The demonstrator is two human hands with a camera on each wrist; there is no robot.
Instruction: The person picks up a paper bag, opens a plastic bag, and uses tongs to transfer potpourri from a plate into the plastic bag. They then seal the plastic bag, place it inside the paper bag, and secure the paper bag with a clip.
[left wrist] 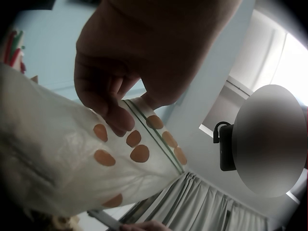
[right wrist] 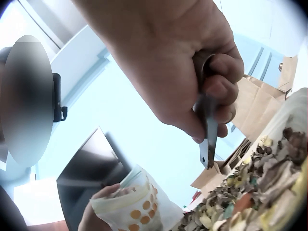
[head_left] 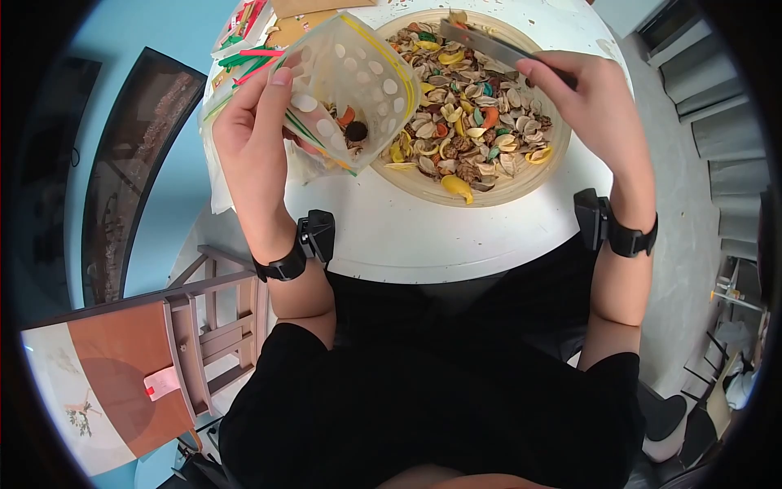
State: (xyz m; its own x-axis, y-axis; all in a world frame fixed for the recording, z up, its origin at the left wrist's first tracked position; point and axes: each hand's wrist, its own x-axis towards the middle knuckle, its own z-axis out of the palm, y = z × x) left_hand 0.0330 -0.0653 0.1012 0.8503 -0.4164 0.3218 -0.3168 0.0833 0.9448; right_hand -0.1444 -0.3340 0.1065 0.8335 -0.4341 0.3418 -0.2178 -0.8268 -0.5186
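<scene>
My left hand (head_left: 261,134) pinches the rim of a clear zip bag (head_left: 376,50) with pale dots and a yellow edge, its mouth spread open. Inside lie a dark round piece (head_left: 356,130) and some orange and tan bits. My right hand (head_left: 599,102) grips metal tongs (head_left: 489,47), fingers wrapped round them in the right wrist view. Their tips reach over the far side of a round woven tray (head_left: 558,151), at a small orange-brown piece. Potpourri (head_left: 468,122) of dried petals, cones and yellow, orange and green pieces covers the tray.
Red and green packaging (head_left: 248,57) lies at the table's left, beside brown cardboard (head_left: 314,6). The white table (head_left: 391,244) has a rounded near edge close to my body. A brown wooden folding frame (head_left: 224,334) stands on the left.
</scene>
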